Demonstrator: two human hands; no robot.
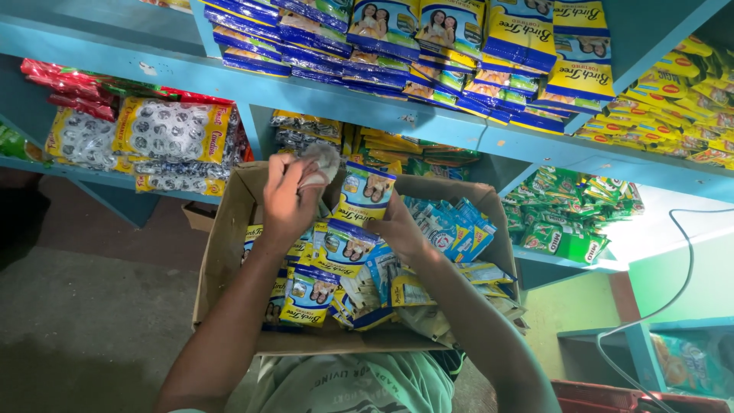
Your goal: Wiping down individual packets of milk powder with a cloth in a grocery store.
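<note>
Blue sachet (365, 191) upright, long axis vertical

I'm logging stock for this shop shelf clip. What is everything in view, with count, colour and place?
cardboard box: one, brown, centre, held at the person's chest
sachets in box: many, blue and yellow, piled inside
top-shelf sachets: many, blue and yellow, stacked above
candy bags: several, yellow with silver pieces, left shelf
green sachets: many, right lower shelf
yellow packets: many, far right shelf
shelves: blue, across the wall
cable: one, grey, right
left hand: lifts a small pale packet
right hand: holds an upright sachet
</note>
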